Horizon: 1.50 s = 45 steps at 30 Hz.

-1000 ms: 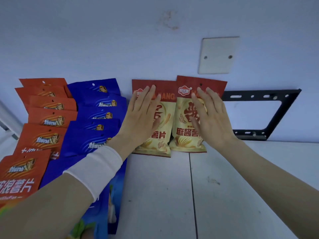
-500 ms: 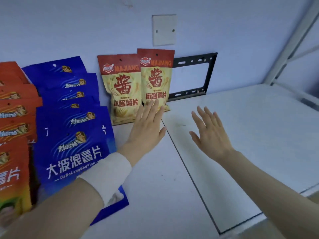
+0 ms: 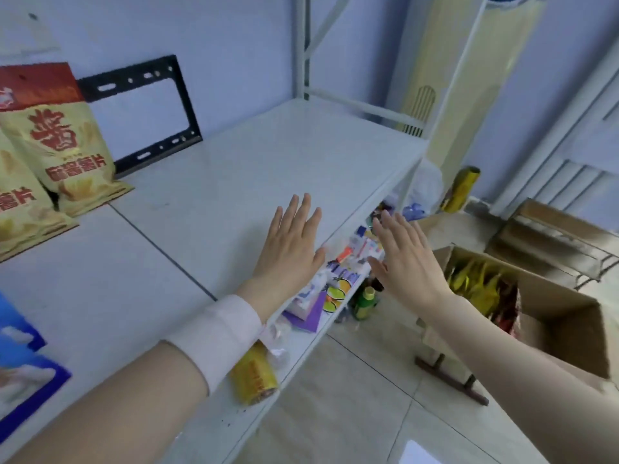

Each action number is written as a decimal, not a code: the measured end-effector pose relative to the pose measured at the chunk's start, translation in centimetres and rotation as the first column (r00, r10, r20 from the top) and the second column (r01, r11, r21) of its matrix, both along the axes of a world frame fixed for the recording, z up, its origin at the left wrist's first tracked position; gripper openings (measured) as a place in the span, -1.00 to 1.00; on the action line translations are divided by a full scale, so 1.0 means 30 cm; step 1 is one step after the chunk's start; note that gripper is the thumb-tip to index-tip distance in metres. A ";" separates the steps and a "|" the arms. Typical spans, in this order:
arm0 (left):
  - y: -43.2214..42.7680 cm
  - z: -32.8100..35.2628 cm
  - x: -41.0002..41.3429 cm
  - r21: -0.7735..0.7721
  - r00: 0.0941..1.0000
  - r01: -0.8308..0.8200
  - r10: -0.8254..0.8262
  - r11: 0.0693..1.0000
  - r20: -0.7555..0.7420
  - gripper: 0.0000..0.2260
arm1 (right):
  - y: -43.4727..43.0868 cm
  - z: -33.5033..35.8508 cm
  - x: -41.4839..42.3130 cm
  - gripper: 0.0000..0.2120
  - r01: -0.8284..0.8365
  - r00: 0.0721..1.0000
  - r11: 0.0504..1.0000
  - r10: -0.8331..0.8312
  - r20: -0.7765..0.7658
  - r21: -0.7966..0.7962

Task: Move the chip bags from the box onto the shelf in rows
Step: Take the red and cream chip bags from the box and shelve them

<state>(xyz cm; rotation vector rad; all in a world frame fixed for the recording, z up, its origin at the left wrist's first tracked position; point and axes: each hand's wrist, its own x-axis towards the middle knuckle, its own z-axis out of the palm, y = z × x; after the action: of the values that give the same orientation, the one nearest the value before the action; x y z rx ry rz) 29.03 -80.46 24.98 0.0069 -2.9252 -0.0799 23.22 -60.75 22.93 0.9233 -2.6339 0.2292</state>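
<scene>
White shelf (image 3: 268, 152) lies under my left grip (image 3: 289, 249), fingers straight, holding nothing; my right grip (image 3: 407, 262), just as open and empty, hangs past the front edge. Below and to the right sits the box (image 3: 569, 316), nearer my right, with what look like yellow chip bags (image 3: 475, 286) standing inside. Shelved bags (image 3: 63, 139) lean at far left

Two red-topped yellow chip bags (image 3: 67, 142) are standing side by side at the white shelf's (image 3: 268, 155) back left (a blue bag (image 3: 23, 373) is sitting nearer the front), while more bags (image 3: 475, 286) are sitting in the open cardboard box (image 3: 552, 319) on the right.
</scene>
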 end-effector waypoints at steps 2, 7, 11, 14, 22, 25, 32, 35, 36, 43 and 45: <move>0.173 -0.021 -0.034 0.004 0.997 0.070 -0.070 0.998 0.019 -0.44 | 0.190 -0.022 0.023 -0.44 0.076 0.997 0.997 -0.076 0.015 -0.009; 0.666 -0.095 -0.052 0.071 0.967 0.252 -0.254 0.965 0.008 -0.44 | 0.701 -0.090 0.118 -0.46 0.264 0.962 0.965 -0.262 0.083 -0.014; 1.068 -0.200 -0.034 0.089 0.924 0.355 -0.364 0.930 0.117 -0.43 | 1.099 -0.163 0.232 -0.44 0.402 0.910 0.915 -0.399 0.109 -0.007; 1.345 -0.254 -0.021 0.080 0.874 0.453 -0.459 0.888 0.161 -0.42 | 1.362 -0.214 0.325 -0.40 0.523 0.843 0.852 -0.518 0.146 0.006; 1.948 -0.349 -0.052 0.118 0.705 0.668 -0.675 0.735 0.216 -0.43 | 1.912 -0.350 0.474 -0.44 0.744 0.650 0.668 -0.730 0.213 0.016; 2.150 -0.396 -0.111 0.149 0.662 0.705 -0.718 0.694 0.213 -0.44 | 2.086 -0.397 0.447 -0.43 0.781 0.598 0.624 -0.763 0.246 0.038; 2.568 -0.517 -0.274 0.191 0.595 0.748 -0.770 0.636 0.232 -0.45 | 2.464 -0.470 0.285 -0.41 0.815 0.544 0.576 -0.797 0.262 0.060; 2.697 -0.541 -0.331 0.213 0.581 0.740 -0.766 0.638 0.275 -0.46 | 2.595 -0.488 0.236 -0.40 0.827 0.524 0.560 -0.802 0.287 0.057; 2.737 -0.542 -0.351 0.216 0.578 0.737 -0.764 0.640 0.287 -0.46 | 2.635 -0.487 0.219 -0.41 0.828 0.522 0.557 -0.804 0.286 0.055; 2.989 -0.574 -0.495 0.209 0.610 0.693 -0.716 0.690 0.339 -0.47 | 2.943 -0.514 0.090 -0.42 0.840 0.501 0.540 -0.812 0.299 0.059; 3.046 -0.598 -0.526 0.206 0.633 0.658 -0.680 0.724 0.369 -0.47 | 3.033 -0.532 0.030 -0.42 0.825 0.519 0.561 -0.798 0.308 0.065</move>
<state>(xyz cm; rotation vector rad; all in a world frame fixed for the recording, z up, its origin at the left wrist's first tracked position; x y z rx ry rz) 13.27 10.91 7.05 -1.2233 -3.1526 -0.3064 24.11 30.23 6.96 -0.5127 -2.9716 0.2485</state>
